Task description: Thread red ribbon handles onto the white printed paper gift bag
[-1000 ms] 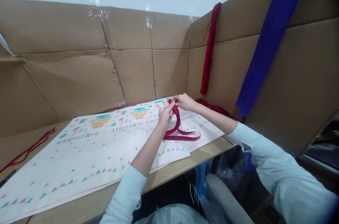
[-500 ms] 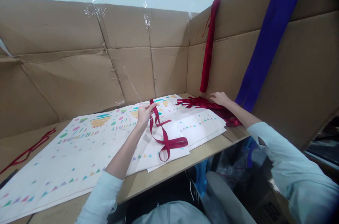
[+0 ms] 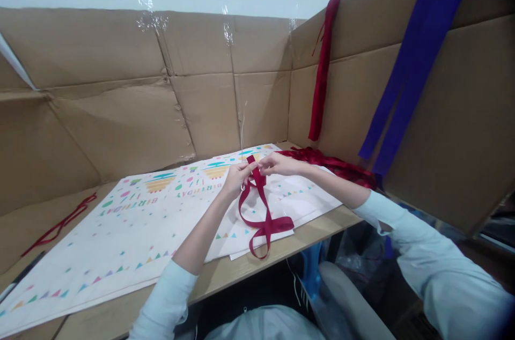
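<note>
Head view: at the table edge, a red ribbon loops down over birthday-print paper. Both hands meet above it, the left hand and right hand each closed in a pinch on the ribbon's top end. Beyond, more red ribbons lie by the cardboard wall, where red and purple strips hang.
</note>
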The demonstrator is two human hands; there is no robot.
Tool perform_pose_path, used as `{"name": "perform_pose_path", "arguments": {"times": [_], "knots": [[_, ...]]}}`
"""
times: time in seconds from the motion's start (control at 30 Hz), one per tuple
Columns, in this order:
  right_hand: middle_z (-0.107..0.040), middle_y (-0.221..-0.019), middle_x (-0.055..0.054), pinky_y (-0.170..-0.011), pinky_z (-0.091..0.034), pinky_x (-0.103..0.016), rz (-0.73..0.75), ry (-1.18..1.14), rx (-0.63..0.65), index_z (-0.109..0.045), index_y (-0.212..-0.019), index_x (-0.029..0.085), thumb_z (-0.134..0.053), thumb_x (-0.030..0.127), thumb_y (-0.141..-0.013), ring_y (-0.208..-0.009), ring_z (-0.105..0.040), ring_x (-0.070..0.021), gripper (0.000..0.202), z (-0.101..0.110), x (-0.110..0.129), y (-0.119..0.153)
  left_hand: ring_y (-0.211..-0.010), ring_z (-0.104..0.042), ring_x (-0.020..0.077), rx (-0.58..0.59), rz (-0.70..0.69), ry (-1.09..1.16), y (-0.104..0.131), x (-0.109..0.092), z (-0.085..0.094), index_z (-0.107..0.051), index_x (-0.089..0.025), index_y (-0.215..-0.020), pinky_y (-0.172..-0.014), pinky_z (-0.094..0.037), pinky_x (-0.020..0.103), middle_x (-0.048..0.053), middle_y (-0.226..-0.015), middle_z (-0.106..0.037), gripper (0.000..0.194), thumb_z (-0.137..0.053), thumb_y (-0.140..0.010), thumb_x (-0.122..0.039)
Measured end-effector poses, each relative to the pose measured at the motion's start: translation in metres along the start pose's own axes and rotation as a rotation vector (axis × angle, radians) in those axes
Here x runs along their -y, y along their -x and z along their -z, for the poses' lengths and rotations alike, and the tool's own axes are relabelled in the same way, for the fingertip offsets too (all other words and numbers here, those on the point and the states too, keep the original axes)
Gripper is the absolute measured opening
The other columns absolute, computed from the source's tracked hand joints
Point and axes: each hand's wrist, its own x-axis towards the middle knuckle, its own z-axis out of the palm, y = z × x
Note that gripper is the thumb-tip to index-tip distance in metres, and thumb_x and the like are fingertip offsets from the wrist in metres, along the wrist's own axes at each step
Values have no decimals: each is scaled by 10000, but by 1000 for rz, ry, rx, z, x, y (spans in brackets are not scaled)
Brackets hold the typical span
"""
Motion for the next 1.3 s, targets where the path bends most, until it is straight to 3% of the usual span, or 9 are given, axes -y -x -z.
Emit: {"name": "perform_pose_path", "arguments": {"times": [0.13, 0.27, 0.4, 0.5, 0.77, 0.93, 1.03, 1.13, 1.3], "knots": [[-610, -743, -46, -612, -394, -217, -97, 111, 59, -640, -857, 75, -546, 292, -808, -660, -521, -113, 241, 5, -4, -2, -386, -308, 49, -19, 2, -46, 5, -1, 9, -643, -109, -625, -491, -345, 207, -54, -353, -310, 395, -681, -634, -502], [-639, -848, -88, -696, -372, -234, -329, 563, -34, -670, -872, 98, -555, 146, -798, -766, -550, -142, 145, 50, -16, 14, -400, -287, 37, -40, 14, -146, 12, 2, 24, -654, -117, -627, -548, -390, 219, -60, -401, -318, 387, -670, -641, -503], [-582, -867, -245, -773, -294, -358, -712, 1177, -515, -638, -838, -35, -445, 3, -812, -950, -490, -247, 198, 126, -33, 45, -398, -280, 51, 0, 20, -376, 23, 3, 46, -689, -118, -713, -422, -253, 196, -40, -429, -349, 393, -623, -688, -505], [-529, -1015, -277, -816, -260, -411, -637, 1309, -867, -606, -968, -59, -471, 93, -852, -1081, -385, -327, 233, 148, -33, 47, -400, -256, 58, 24, 5, -452, 30, 2, 57, -657, -120, -618, -406, -190, 204, -41, -405, -290, 380, -615, -705, -488], [-492, -1234, -90, -941, -252, -402, 497, 1103, -161, -505, -1239, 235, -625, 207, -763, -1155, -383, -242, 492, -5, 28, -38, -409, -253, 58, 202, 16, -518, 40, -1, 49, -529, -123, -480, -420, -187, 217, -33, -418, -300, 428, -609, -712, -474], [-597, -724, -24, -697, -326, -263, 480, 1087, 51, -644, -887, 174, -509, 122, -851, -686, -524, -126, 150, -45, 22, -60, -475, -385, 88, 277, 0, -599, 48, -6, 69, -604, -132, -513, -505, -317, 222, -1, -465, -431, 404, -589, -740, -465], [-612, -785, -37, -582, -276, -242, 388, 1137, -60, -616, -1036, 191, -487, 90, -854, -683, -531, -127, 245, -35, 8, -60, -960, -523, 198, 261, -78, -655, 56, -15, 91, -706, -183, -656, -840, -385, 290, 75, -995, -604, 256, -634, -720, -420], [-630, -854, -64, -537, -243, -243, 192, 1175, -196, -601, -1070, 163, -450, 79, -862, -722, -553, -142, 271, -22, -2, -57, -1239, -338, 242, 100, -99, -624, 65, -22, 112, -714, -207, -657, -993, -285, 333, 65, -1293, -456, 214, -643, -722, -399], [-641, -859, -32, -523, -244, -219, 79, 1005, -410, -504, -1232, 225, -381, 65, -858, -729, -563, -132, 425, -33, -9, -51, -1021, -523, 228, -308, 191, -405, 72, -8, 133, -717, -161, -724, -773, -434, 280, 111, -1112, -586, 236, -703, -656, -387]]}}
